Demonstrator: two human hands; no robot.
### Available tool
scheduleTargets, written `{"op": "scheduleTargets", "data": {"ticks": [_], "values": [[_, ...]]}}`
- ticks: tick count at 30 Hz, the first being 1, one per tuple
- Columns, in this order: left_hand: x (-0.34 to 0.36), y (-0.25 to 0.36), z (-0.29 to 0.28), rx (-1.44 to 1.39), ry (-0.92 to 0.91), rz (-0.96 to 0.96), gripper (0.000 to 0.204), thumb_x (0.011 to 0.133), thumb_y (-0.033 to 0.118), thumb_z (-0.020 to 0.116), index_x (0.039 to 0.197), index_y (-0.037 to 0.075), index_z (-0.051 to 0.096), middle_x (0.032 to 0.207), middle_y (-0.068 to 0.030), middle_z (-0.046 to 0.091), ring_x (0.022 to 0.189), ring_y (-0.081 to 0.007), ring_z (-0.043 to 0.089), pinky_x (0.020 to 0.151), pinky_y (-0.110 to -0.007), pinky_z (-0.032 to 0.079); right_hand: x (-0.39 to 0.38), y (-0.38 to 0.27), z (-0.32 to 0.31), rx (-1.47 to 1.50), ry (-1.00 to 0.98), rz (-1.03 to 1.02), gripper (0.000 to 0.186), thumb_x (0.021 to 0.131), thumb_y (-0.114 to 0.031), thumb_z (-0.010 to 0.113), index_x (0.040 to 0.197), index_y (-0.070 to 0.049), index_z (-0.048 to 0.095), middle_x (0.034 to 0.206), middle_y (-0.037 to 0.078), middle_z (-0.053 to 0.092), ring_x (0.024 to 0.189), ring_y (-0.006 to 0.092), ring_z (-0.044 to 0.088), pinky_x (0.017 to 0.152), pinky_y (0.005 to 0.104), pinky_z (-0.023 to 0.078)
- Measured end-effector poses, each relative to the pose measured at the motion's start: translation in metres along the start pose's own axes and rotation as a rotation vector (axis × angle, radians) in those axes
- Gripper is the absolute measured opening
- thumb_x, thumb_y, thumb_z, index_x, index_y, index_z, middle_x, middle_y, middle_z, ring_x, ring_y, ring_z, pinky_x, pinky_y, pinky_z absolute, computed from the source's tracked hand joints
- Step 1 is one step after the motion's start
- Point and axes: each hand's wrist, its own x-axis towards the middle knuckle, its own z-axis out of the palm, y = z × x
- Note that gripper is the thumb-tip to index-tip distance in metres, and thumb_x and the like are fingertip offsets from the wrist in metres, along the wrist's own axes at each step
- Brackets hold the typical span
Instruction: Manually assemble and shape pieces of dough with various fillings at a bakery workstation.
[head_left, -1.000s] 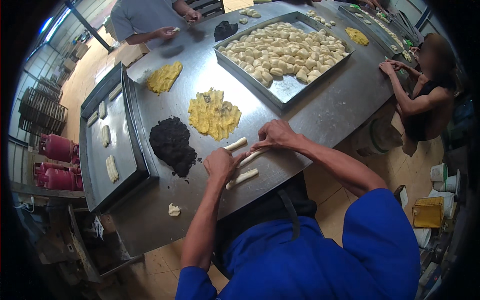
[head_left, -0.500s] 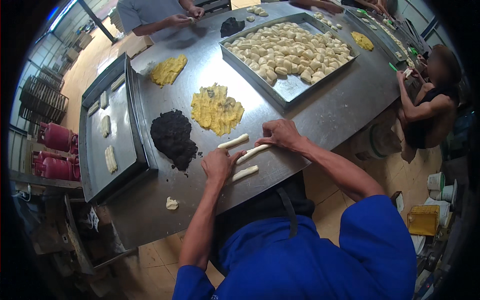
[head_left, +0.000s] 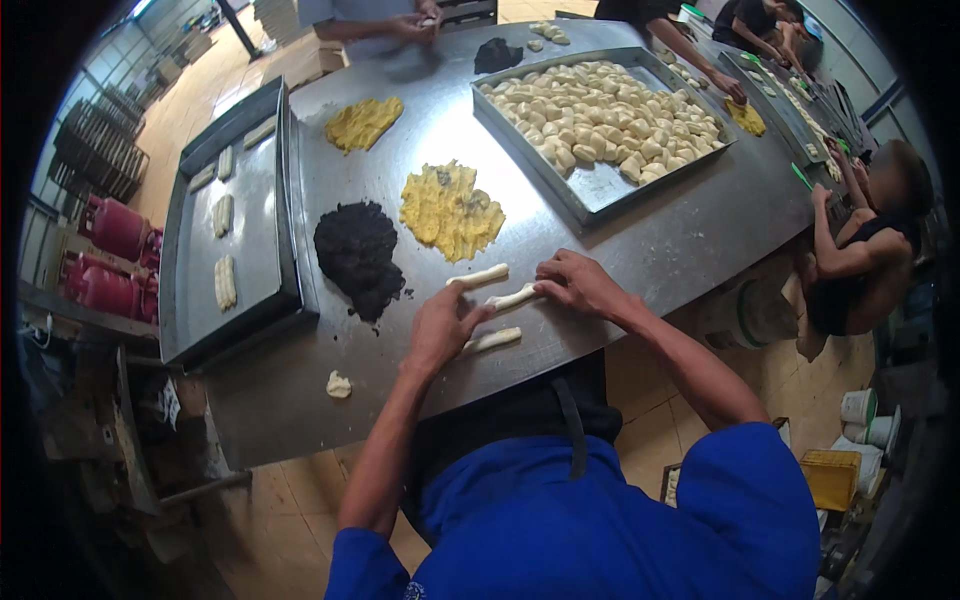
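A pale dough strip (head_left: 513,298) lies on the metal table between my hands. My left hand (head_left: 440,328) has its thumb and fingers closed at the strip's left end. The thumb and fingers of my right hand (head_left: 580,282) pinch its right end. Just beyond it lies another dough strip (head_left: 480,275), and a third dough strip (head_left: 494,340) rests on the near side, its left end beside my left hand. A dark crumbly mound (head_left: 358,258) and a yellow paste (head_left: 450,212) sit beyond my left hand.
To the left, a metal tray (head_left: 262,295) carries several ridged dough pieces. A large tray (head_left: 590,208) of dough lumps stands farther back. A dough scrap (head_left: 339,385) lies near the front edge. Co-workers stand at the far side and right, one with a hand (head_left: 728,86) at yellow paste.
The view has shifted a little. The middle strip has moved slightly away from me, and less of it shows between my hands. A co-worker's hand has reached the far yellow paste.
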Motion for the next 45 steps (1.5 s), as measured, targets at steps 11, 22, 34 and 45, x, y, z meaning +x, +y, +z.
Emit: {"op": "scheduleTargets", "data": {"ticks": [11,22,34,45], "values": [[-0.014,-0.011,-0.008,-0.075,0.112,0.279,0.034,0.089,0.01,0.076,0.122,0.012,0.073,0.1,-0.0097,0.073,0.089,-0.0211,0.066,0.079,-0.035,0.053,-0.011,-0.053,-0.001,0.028,0.053,0.002,0.019,0.092,-0.013,0.069,0.108,-0.004,0.071,0.093,0.016,0.063,0.088,0.0352,0.063,0.08,0.0445,0.051],[-0.065,-0.038,-0.025,-0.215,-0.025,-0.067,0.026,0.093,0.012,0.072,0.118,0.005,0.074,0.103,-0.012,0.073,0.082,-0.0219,0.067,0.077,-0.035,0.055,-0.008,-0.075,0.039,0.12,-0.071,0.103,0.016,0.097,-0.015,0.069,0.107,-0.003,0.073,0.091,0.012,0.066,0.077,0.0238,0.061,0.072,0.0363,0.05],[-0.061,-0.035,-0.009,0.134,0.171,0.374,0.033,0.088,0.019,0.079,0.119,0.011,0.075,0.119,-0.0116,0.065,0.105,-0.0262,0.063,0.086,-0.037,0.055,-0.018,-0.082,0.033,-0.064,0.022,-0.156,0.029,0.091,-0.009,0.068,0.119,-0.005,0.066,0.115,0.02,0.064,0.104,0.0398,0.064,0.089,0.0455,0.053],[-0.048,-0.049,-0.009,-0.117,0.171,0.137,0.053,0.09,0.021,0.079,0.137,0.007,0.061,0.126,-0.0148,0.064,0.108,-0.0287,0.063,0.09,-0.039,0.054,-0.001,-0.055,0.018,0.037,0.01,0.122,0.039,0.094,-0.015,0.071,0.129,0.0,0.062,0.112,0.016,0.065,0.09,0.0262,0.066,0.079,0.0366,0.055]]}}
